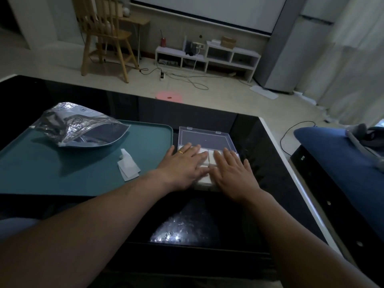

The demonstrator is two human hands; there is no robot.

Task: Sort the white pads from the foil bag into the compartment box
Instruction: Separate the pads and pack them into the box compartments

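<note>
Currently white square pads (210,158) pressed into clear plastic compartment box (204,139) by left hand (184,166) + right hand (233,174), fingers straight; mid-left loose pads (128,169) prob fetched next.

Tray (62,179) on table (259,163), left side. Foil bag (79,123) on tray, far part. Loose pads (127,168) on tray, before bag, near tray's right edge. Compartment box (207,189) on table, just right of tray; lid (204,140) open behind it. Boxed pads (211,159) inside. Left grip (182,165), right grip (234,173) flat on them, side by side.
</note>
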